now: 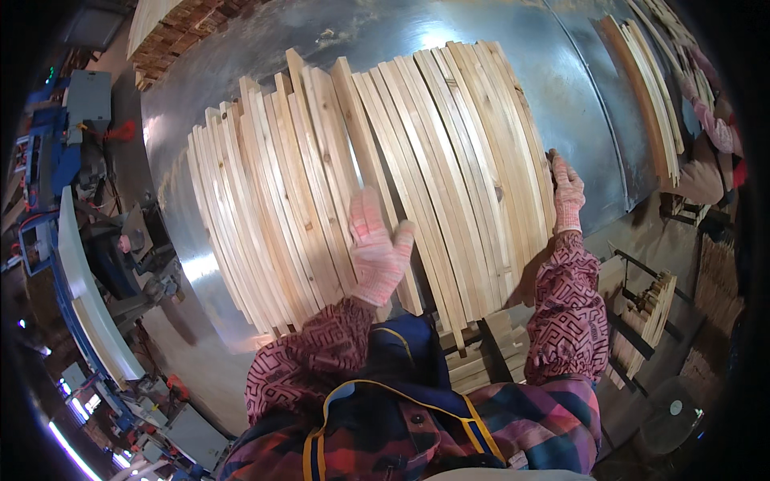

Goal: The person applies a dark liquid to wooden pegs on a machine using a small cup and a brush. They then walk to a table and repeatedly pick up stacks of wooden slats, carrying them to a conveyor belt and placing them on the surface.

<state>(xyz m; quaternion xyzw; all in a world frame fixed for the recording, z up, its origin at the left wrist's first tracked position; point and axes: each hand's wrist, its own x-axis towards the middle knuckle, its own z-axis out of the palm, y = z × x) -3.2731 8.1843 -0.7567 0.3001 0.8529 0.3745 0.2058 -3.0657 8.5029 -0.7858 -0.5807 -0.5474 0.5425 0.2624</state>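
Many long, pale wooden strips (473, 160) lie side by side on a shiny metal table (577, 120), running away from me. A narrow gap splits them near the middle. My left hand (375, 250), in a pink and white knit glove, rests flat on the strips left of that gap, fingers stretched and thumb apart. At the right edge of the row, my right hand (567, 188), in a matching glove, lies along the outermost strip. Its fingers reach forward against the strip's side, and the fingertips look dark.
A stack of wood (180, 48) stands at the table's far left corner. At the far right, another person's gloved hand (706, 112) is by more strips (654, 96). Below the near edge, a rack holds short wood pieces (646, 321). Blue machinery (68, 160) stands left.
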